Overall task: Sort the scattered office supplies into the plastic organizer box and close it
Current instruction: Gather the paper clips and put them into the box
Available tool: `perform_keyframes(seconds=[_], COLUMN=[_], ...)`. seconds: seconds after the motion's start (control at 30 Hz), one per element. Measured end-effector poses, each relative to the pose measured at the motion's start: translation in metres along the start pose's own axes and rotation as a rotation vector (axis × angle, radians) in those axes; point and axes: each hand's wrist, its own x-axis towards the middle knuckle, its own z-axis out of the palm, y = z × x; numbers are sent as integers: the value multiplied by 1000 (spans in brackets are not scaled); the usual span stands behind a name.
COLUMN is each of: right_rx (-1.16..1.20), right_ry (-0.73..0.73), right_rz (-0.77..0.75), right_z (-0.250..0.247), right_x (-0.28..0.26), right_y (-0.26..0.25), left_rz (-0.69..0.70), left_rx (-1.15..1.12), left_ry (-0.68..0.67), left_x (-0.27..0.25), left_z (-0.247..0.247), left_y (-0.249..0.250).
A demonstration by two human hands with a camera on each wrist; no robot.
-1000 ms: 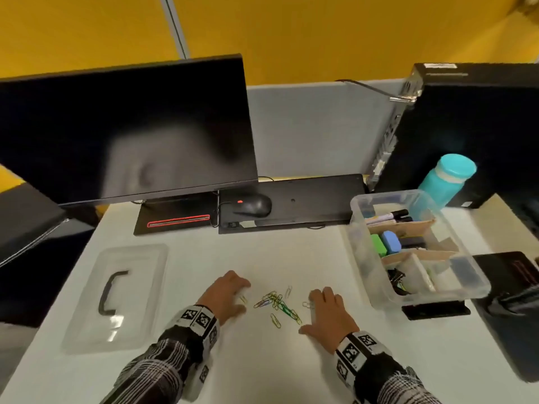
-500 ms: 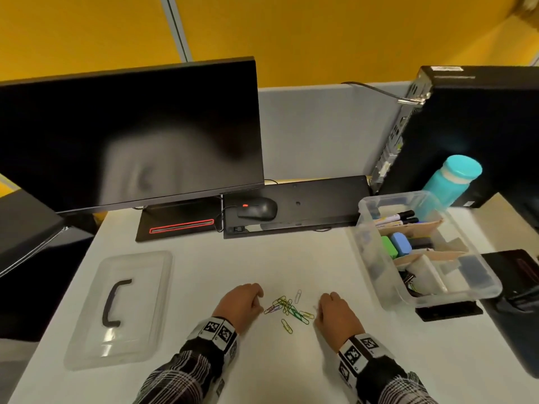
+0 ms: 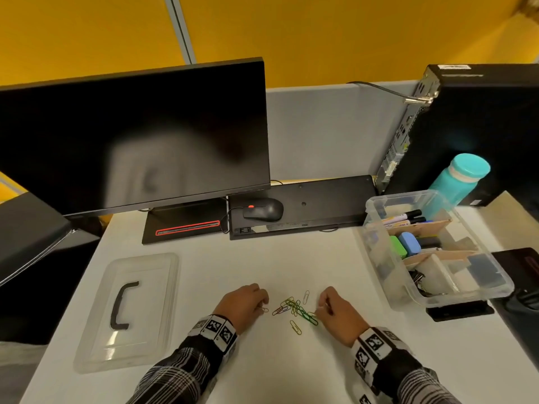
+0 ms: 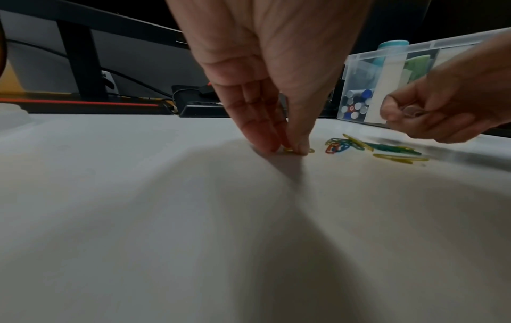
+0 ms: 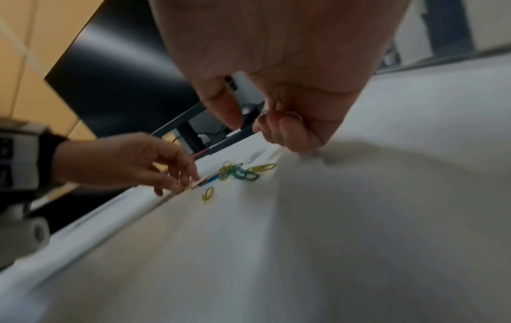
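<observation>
Several coloured paper clips lie in a small pile on the white desk between my hands. My left hand is at the pile's left edge; in the left wrist view its thumb and fingers pinch a yellow clip against the desk. My right hand is at the pile's right edge with fingers curled, and the right wrist view shows a pale clip held in them. The clear organizer box stands open at the right, with markers and erasers in it. Its lid lies flat at the left.
A monitor and a keyboard with a mouse on it line the back of the desk. A teal bottle and a black computer tower stand behind the box. A black object lies at the right edge.
Both hands have gone from lying flat beside the pile to curled fingers closed on clips at its edges. The clips are bunched closer together.
</observation>
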Motion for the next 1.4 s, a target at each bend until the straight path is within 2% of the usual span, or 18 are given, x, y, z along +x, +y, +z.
perform_keyframes(seconds=[0.17, 0.33, 0.5, 0.57, 0.67, 0.73, 0.8, 0.87, 0.93, 1.03, 1.13, 1.23, 1.33, 1.4], right_rx=[-349, -523, -677, -672, -391, -1, 557, 1038, 1193, 949, 772, 644, 115, -157], right_ry=[-67, -39, -18, -34, -38, -10, 26, 14, -8, -15, -55, -42, -32, -23], right_rz=[15, -69, -20, 1, 41, 105, 216, 221, 212, 230, 202, 236, 176, 176], right_z=[11, 22, 28, 26, 17, 6, -3, -8, -5, 3, 9, 8, 12, 20], right_x=[-1, 0, 1, 1, 2, 5, 7, 8, 9, 12, 17, 17, 12, 8], right_y=[-12, -16, -22, -23, -19, -18, -14, -12, -13, -17, -17, -13, -12, -17], left_rz=[-59, -249, -245, -232, -201, -204, -224, -233, -272, -323, -282, -238, -226, -222], left_rx=[-75, -302, -253, -208, -163, -221, -390, -543, -633, -573, -350, -244, -193, -181], left_ry=[4, 7, -42, -46, -62, -62, -29, 9, 1, 13, 20, 65, 97, 120], left_x=[3, 5, 6, 5, 4, 2, 4, 7, 10, 15, 18, 22, 24, 24], left_z=[1, 6, 8, 8, 9, 7, 4, 1, 1, 10, 14, 13, 14, 16], left_y=[3, 2, 7, 10, 14, 14, 18, 25, 32, 36, 41, 44, 45, 45])
